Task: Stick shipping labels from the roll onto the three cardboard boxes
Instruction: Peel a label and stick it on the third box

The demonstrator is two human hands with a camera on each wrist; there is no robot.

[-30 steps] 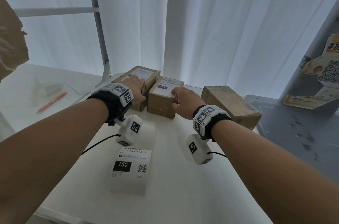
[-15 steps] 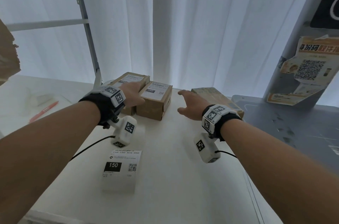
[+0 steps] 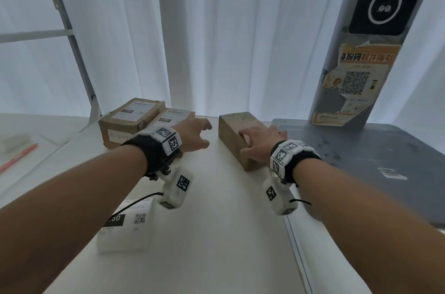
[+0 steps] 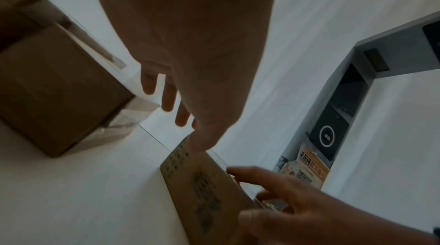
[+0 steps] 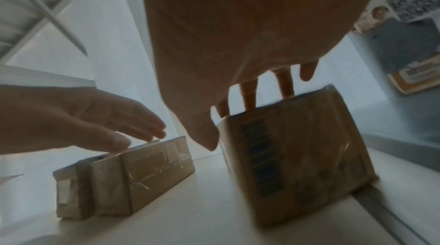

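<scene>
Two cardboard boxes with white labels on top stand at the back left: the first box (image 3: 130, 120) and the second box (image 3: 172, 116), side by side. The brown third box (image 3: 232, 132) stands to their right with no label on its top. My right hand (image 3: 260, 142) rests on the third box (image 5: 297, 145), fingers spread over its top and thumb at its near left edge. My left hand (image 3: 197, 134) hovers open and empty between the second and third boxes. The label roll (image 3: 127, 228) lies near me under my left forearm, a printed label facing up.
A grey platform (image 3: 385, 161) with a column and an orange poster (image 3: 358, 77) adjoins the white table on the right. A red pen (image 3: 19, 156) lies far left. A metal shelf frame (image 3: 79, 57) and white curtains stand behind the boxes.
My right hand left the second box and moved right onto the third box. My left hand came off the first box and swung right. The head view turned up and right.
</scene>
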